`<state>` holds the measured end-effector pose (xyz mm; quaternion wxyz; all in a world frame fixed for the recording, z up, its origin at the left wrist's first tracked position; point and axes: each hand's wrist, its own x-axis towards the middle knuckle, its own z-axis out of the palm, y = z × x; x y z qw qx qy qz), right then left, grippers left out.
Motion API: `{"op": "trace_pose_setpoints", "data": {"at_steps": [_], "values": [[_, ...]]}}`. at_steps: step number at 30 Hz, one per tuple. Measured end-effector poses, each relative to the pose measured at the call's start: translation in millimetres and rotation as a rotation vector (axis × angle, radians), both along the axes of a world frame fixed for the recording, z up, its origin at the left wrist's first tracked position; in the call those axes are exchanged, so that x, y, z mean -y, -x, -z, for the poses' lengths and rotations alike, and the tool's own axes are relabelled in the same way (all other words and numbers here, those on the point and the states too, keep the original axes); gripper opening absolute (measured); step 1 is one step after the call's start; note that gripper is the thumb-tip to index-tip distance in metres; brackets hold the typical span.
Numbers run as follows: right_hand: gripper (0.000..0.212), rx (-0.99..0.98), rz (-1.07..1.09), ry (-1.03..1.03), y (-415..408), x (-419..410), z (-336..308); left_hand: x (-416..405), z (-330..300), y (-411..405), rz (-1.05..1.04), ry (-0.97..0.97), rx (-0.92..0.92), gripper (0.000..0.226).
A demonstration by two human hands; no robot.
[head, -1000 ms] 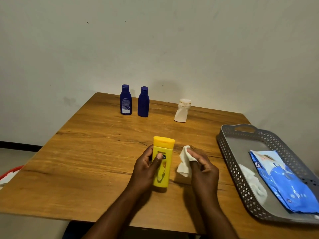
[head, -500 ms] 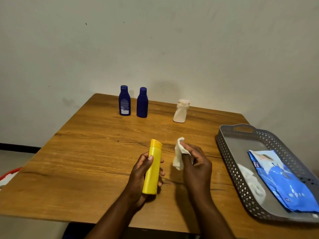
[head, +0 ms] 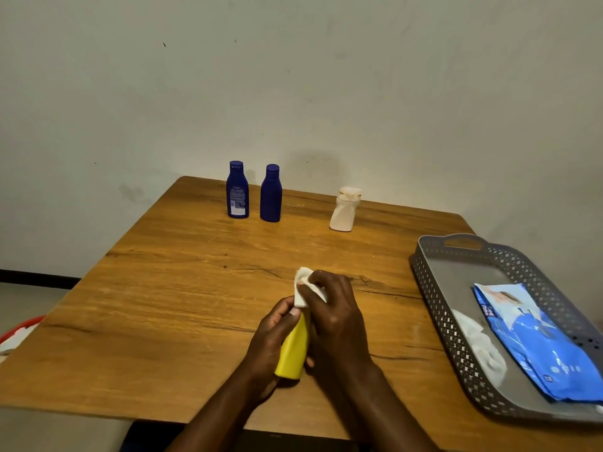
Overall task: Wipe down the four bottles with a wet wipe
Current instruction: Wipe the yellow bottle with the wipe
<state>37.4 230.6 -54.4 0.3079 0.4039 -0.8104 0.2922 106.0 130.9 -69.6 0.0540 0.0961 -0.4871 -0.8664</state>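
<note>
Since 0.5 s ago, right hand [head: 336,316] has pressed wet wipe [head: 305,288] onto yellow bottle [head: 293,350] — left hand [head: 270,340] clasps it. Blue packet [head: 535,344] reads "mee mee".

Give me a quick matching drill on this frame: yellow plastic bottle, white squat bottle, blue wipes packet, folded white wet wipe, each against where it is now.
Things:
1. yellow plastic bottle
2. white squat bottle
3. blue wipes packet
4. folded white wet wipe

Places:
A. lying in the grey perforated tray
B. pinched in the right hand, pressed to a bottle's top
C. held tilted in the left hand
D. standing at the far edge of the wooden table

Pairs: 1-C, 2-D, 3-A, 4-B
</note>
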Motion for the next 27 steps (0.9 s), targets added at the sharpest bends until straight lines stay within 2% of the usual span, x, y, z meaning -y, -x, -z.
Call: {"op": "trace_pose_setpoints", "data": {"at_steps": [4,8,11,13,15,17,20,27], "values": [[0.047,0.169,-0.008,0.221,4.1,-2.9,4.8,0.8,-2.4,2.0,0.004,-0.105,-0.028,0.044],[0.039,0.403,-0.066,0.347,6.4,-10.8,1.1,6.1,-2.0,2.6,0.07,-0.133,-0.029,0.045],[0.032,0.786,-0.052,0.51,3.6,-11.0,-10.5,9.4,-1.6,1.6,0.073,-0.222,-0.015,0.048],[0.018,1.12,-0.039,0.687,4.5,-10.2,-19.3,10.1,-0.9,2.9,0.036,-0.191,0.009,0.047],[0.012,1.304,-0.015,0.819,7.7,-10.1,-27.2,9.7,1.2,5.6,-0.03,-0.121,0.049,0.047],[0.015,1.325,-0.028,0.894,9.7,-8.1,-33.5,8.1,3.1,7.1,-0.094,-0.044,0.07,0.048],[0.021,1.331,-0.083,0.871,5.2,-2.5,-39.9,3.9,2.5,8.3,-0.13,0.069,0.055,0.042],[0.019,1.453,-0.057,0.969,-8.1,0.9,-34.5,4.8,-0.7,10.2,-0.141,0.192,0.037,0.033]]}}
